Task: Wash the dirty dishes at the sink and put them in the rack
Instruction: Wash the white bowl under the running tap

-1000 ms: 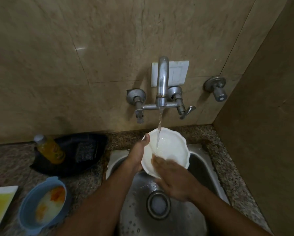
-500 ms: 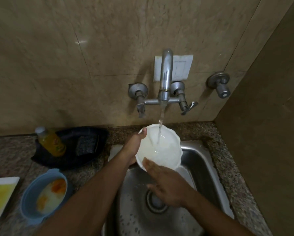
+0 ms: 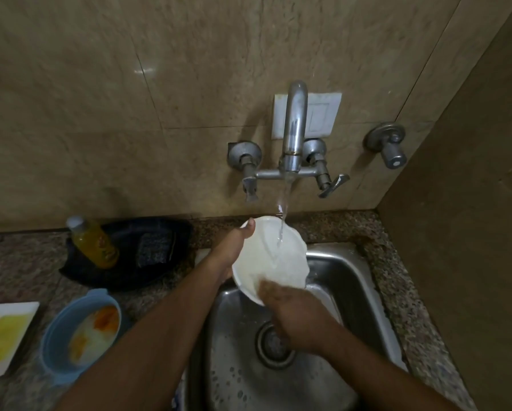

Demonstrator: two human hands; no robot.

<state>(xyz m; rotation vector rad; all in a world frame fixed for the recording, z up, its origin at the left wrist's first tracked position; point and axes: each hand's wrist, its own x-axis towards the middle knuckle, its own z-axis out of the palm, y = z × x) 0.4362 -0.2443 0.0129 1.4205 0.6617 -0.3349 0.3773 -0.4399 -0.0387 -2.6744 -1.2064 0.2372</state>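
A white scalloped bowl (image 3: 274,256) is held tilted over the steel sink (image 3: 352,280), under running water from the wall tap (image 3: 293,134). My left hand (image 3: 234,247) grips its left rim, thumb on the upper edge. My right hand (image 3: 296,315) rests its fingers on the bowl's lower inside edge; the fingertips look blurred. A dirty blue bowl (image 3: 79,333) with orange and white residue stands on the counter at the left, beside a white square plate (image 3: 2,333) smeared yellow.
A black tray (image 3: 165,262) behind the blue bowl holds a yellow soap bottle (image 3: 94,241) and a dark scrub pad (image 3: 153,247). The drain (image 3: 274,345) lies under my right wrist. A brown side wall stands close on the right. No rack is in view.
The bowl stays under the stream, held by my left hand. My right hand slid back up from below the bowl onto its lower inside edge. The camera shifted slightly.
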